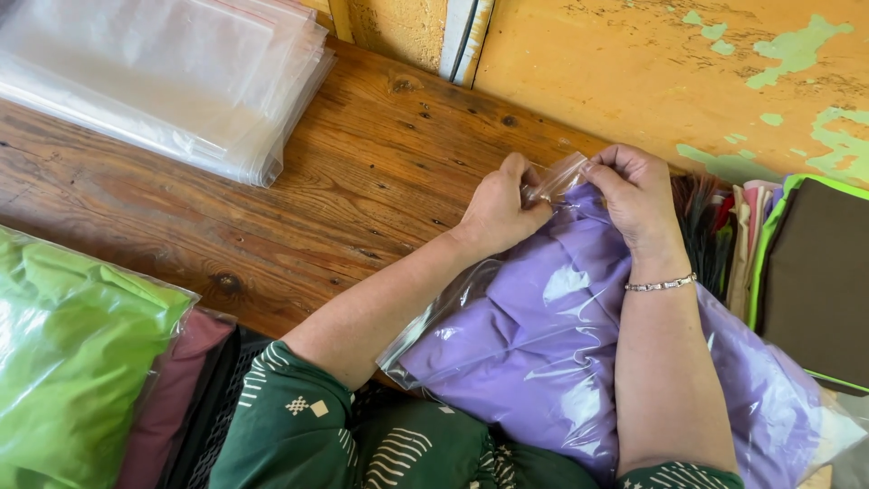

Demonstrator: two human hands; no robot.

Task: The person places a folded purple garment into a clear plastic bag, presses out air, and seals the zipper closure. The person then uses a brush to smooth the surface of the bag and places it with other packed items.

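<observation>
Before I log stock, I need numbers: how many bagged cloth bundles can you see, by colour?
Purple bagged bundle, pinched at its top edge by the left hand and the right hand: 1
Green bagged bundle: 1
Maroon bundle beside the green one: 1
Total: 3

Clear plastic zip bag stuffed with folded purple fabric, lying slanted across near edge of wooden bench; bag mouth at far end, pinched together.
</observation>
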